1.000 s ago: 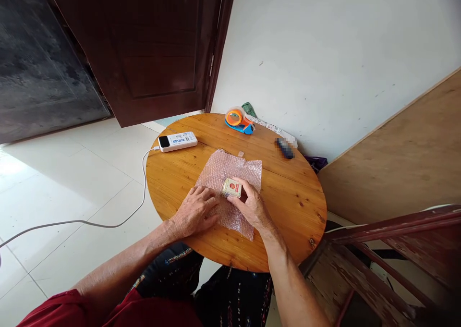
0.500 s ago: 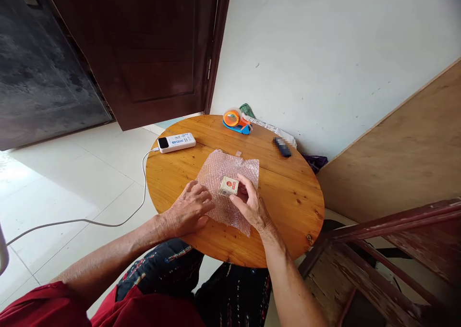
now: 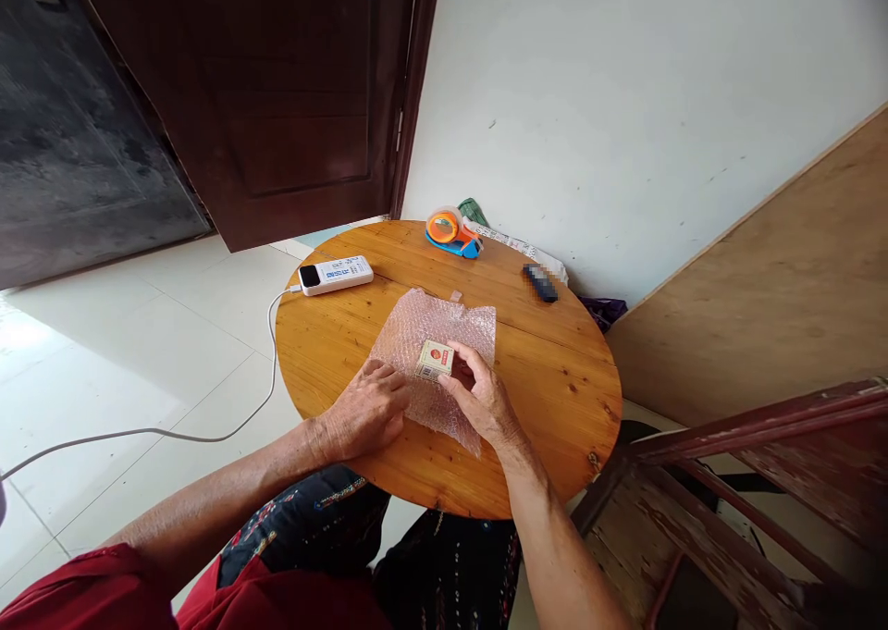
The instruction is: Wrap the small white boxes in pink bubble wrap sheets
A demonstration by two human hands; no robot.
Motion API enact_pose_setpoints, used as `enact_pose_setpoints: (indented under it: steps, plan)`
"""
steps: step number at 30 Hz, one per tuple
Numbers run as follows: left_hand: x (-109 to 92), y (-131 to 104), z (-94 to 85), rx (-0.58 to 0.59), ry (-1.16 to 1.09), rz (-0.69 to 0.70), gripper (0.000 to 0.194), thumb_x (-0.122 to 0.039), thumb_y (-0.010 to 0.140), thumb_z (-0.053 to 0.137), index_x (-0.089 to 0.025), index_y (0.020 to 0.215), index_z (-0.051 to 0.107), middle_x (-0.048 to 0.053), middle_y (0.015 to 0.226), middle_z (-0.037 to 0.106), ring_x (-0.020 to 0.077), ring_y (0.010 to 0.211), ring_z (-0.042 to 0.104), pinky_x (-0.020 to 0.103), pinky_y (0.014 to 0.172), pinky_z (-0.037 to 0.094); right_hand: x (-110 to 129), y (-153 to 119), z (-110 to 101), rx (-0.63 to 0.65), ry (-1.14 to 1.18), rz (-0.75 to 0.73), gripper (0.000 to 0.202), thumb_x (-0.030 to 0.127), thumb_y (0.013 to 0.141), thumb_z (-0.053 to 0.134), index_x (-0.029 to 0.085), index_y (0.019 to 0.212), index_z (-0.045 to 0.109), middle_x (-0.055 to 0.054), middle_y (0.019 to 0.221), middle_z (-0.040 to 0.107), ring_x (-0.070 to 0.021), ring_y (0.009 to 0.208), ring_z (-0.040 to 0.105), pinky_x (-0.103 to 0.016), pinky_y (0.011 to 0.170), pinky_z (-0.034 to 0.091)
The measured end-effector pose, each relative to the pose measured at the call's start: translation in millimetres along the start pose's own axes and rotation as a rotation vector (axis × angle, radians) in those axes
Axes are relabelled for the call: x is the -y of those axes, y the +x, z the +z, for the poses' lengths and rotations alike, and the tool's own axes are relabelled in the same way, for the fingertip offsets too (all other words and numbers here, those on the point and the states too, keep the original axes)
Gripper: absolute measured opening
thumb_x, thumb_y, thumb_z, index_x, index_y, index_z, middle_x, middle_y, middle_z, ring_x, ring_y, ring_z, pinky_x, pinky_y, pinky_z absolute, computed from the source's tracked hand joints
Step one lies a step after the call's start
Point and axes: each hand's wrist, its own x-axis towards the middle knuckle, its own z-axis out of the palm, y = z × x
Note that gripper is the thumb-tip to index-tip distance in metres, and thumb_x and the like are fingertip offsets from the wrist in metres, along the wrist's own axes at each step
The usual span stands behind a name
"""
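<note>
The small box [image 3: 436, 356] is gripped between the right hand's [image 3: 486, 406] thumb and fingers over bubble wrap [image 3: 409, 320], spread short of the table's [image 3: 555, 417] near edge. By the wrap's left side, the left hand [image 3: 367, 413] is curled; whether wrap is pinched cannot be told.

On the round wooden tabletop [image 3: 555, 408], a pinkish bubble-wrap sheet [image 3: 430, 322] lies mid-surface, a cream cardboard box [image 3: 435, 358] over it. A white oblong device [image 3: 338, 276] sits near the far-left edge, an orange-and-blue tape dispenser [image 3: 458, 243] at the far edge, a dark oblong object [image 3: 541, 283] toward the far-right edge.
</note>
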Motion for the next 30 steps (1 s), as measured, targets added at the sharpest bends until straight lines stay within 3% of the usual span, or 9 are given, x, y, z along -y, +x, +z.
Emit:
enact_pose_setpoints:
  steps: [11,14,17,20,23,25,27,30]
  plan:
    - [0.7,7.5,-13.3,-0.085,-0.148,-0.084,0.01,-0.01,0.073,0.051,-0.018,0.074,0.057,0.005,0.077,0.064,0.0196,0.077,0.057,0.033,0.078,0.045,0.1,-0.3,1.7,0.012,0.008,0.007,0.051,0.027,0.081,0.063,0.025,0.131,0.054,-0.009,0.129,0.065,-0.0249,0.12,0.06,-0.045,0.107,0.044]
    - [3.8,17.9,-23.0,-0.117,-0.201,-0.144,0.009,-0.011,0.072,0.053,-0.018,0.075,0.058,0.004,0.076,0.065,0.0195,0.076,0.059,0.033,0.079,0.046,5.3,-2.6,-8.6,0.038,0.134,0.057,0.06,0.033,0.082,0.064,0.026,0.139,0.047,-0.01,0.137,0.059,-0.026,0.126,0.056,-0.047,0.109,0.042]
    - [7.7,32.9,-29.9,-0.118,-0.21,-0.251,0.008,-0.014,0.074,0.054,-0.018,0.076,0.061,0.004,0.073,0.066,0.0198,0.073,0.061,0.033,0.075,0.046,18.2,-9.0,-27.1,0.037,0.216,0.1,0.055,0.046,0.085,0.06,0.027,0.136,0.051,-0.01,0.142,0.055,-0.0289,0.131,0.051,-0.05,0.109,0.041]
    - [12.3,49.4,-32.0,-0.078,-0.202,-0.309,0.011,-0.016,0.076,0.055,-0.019,0.08,0.064,0.003,0.073,0.068,0.0203,0.072,0.062,0.031,0.071,0.045,38.0,-13.4,-41.2,0.098,0.071,0.052,0.057,0.053,0.083,0.063,0.028,0.134,0.054,-0.009,0.141,0.056,-0.0305,0.131,0.05,-0.05,0.109,0.04]
    - [17.9,62.2,-30.0,-0.057,-0.191,-0.336,0.013,-0.016,0.079,0.054,-0.019,0.083,0.066,0.004,0.077,0.069,0.021,0.076,0.064,0.031,0.071,0.045,53.7,-7.9,-41.7,0.052,-0.238,0.047,0.061,0.039,0.075,0.073,0.025,0.131,0.055,-0.009,0.123,0.066,-0.0286,0.113,0.061,-0.044,0.098,0.046]
    - [22.3,66.4,-28.3,-0.051,-0.224,-0.356,0.014,-0.017,0.083,0.053,-0.019,0.085,0.067,0.004,0.079,0.07,0.0205,0.078,0.064,0.03,0.073,0.046,56.2,0.2,-37.5,0.066,-0.386,0.073,0.039,0.031,0.077,0.068,0.023,0.115,0.064,-0.006,0.099,0.071,-0.0237,0.09,0.065,-0.036,0.082,0.049]
    - [26.9,67.1,-27.5,-0.05,-0.308,-0.355,0.013,-0.023,0.086,0.055,-0.019,0.091,0.067,0.004,0.083,0.071,0.0193,0.078,0.064,0.03,0.072,0.046,52.5,8.3,-34.0,0.119,-0.444,0.088,0.012,0.028,0.081,0.062,0.021,0.09,0.067,-0.001,0.076,0.067,-0.0176,0.071,0.06,-0.029,0.067,0.043]
    - [32.5,65.7,-28.1,-0.056,-0.395,-0.271,0.026,-0.038,0.083,0.067,-0.019,0.099,0.066,0.005,0.093,0.07,0.0196,0.083,0.065,0.03,0.075,0.048,43.2,15.5,-34.5,0.16,-0.414,0.068,0.014,0.028,0.084,0.057,0.02,0.072,0.06,0.003,0.065,0.057,-0.013,0.061,0.05,-0.025,0.058,0.035]
